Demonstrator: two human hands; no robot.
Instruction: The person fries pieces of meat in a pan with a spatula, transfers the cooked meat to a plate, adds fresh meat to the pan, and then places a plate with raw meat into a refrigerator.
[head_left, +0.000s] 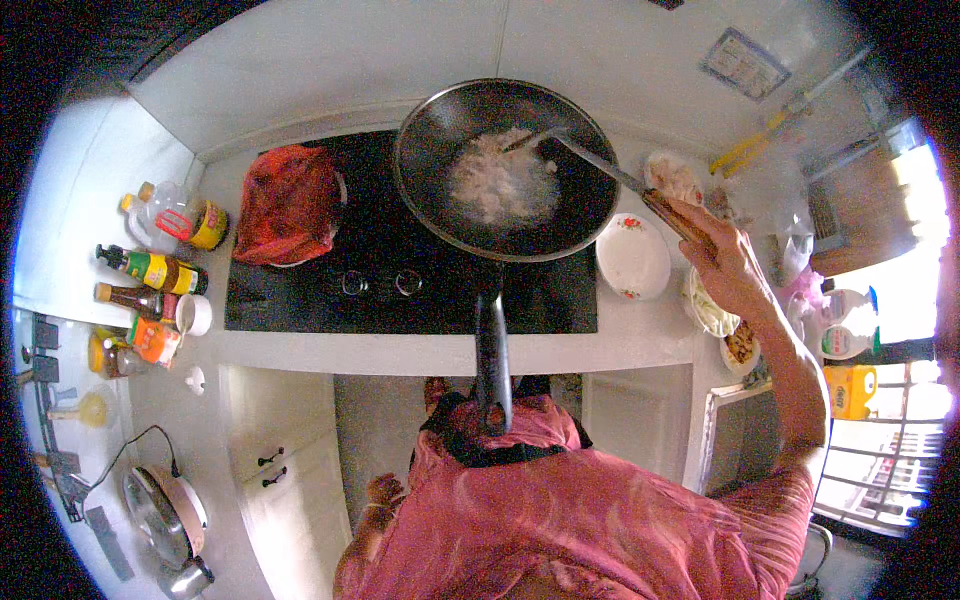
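Note:
My right hand (724, 259) grips the wooden handle of a metal wok spatula (600, 161). The spatula's blade rests among pale, crumbly food (495, 184) in a deep black wok (427, 202); what food it is, I cannot tell. The wok sits over the right part of a black glass cooktop (300, 304), and its long black handle (493, 352) points toward my body. Low at my side hangs my left hand (385, 489), away from the counter, too small and dim to show its fingers clearly.
Right of the wok are a flowered white plate (632, 262), a dish of pale food (671, 178), a bowl of pale strips (709, 304) and a small brown-filled dish (741, 349). Red plastic covers a vessel (289, 206). Several bottles (161, 271) and an electric pan (161, 517) stand left.

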